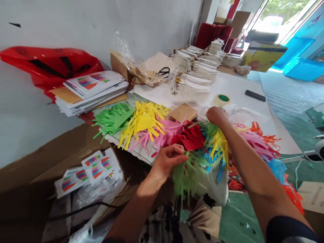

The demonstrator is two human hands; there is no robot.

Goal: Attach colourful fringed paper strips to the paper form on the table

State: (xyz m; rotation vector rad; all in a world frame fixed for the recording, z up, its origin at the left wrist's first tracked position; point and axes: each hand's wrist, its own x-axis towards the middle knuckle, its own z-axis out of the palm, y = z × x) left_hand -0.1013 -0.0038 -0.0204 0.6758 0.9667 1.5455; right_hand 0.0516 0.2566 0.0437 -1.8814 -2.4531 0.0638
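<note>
My left hand (172, 157) pinches the top edge of a light green fringed tassel (184, 175), whose strips hang blurred over the table's front edge. My right hand (217, 116) is closed above the table; what its fingers hold is hidden. Just below it are green fringe strips (209, 130) and a yellow fringe (219, 141), with blue strips (210, 157) beneath. Between the hands lies a red fringed piece (192, 136). Further left are pink (169, 130), yellow (145, 121) and green (116, 118) fringed bundles.
Stacks of white paper pieces (194, 81) stand at the back. Scissors (164, 71), a tape roll (222, 98), a phone-like dark object (255, 95) and a brown paper piece (183, 112) lie on the table. An open carton with printed cards (97, 167) sits at lower left.
</note>
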